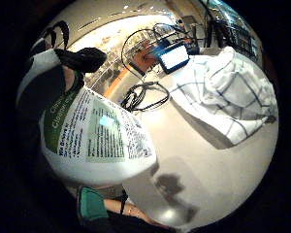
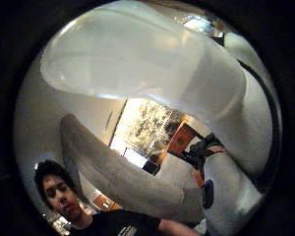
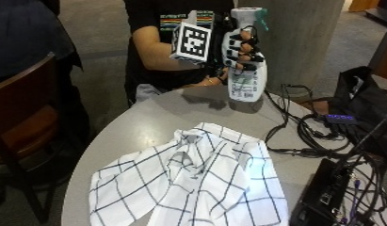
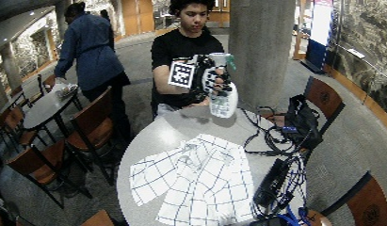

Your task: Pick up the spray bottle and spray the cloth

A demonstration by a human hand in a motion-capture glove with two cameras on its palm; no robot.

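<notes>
The gloved right hand [image 3: 242, 49] has its fingers wrapped round the spray bottle [image 3: 246, 77], held above the round table [image 3: 149, 123]; next, aiming its nozzle at the checked cloth [image 3: 193, 186] and squeezing.

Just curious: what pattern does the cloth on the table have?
The white cloth has a thin dark windowpane check, a grid of lines. The outside view shows it best.
</notes>
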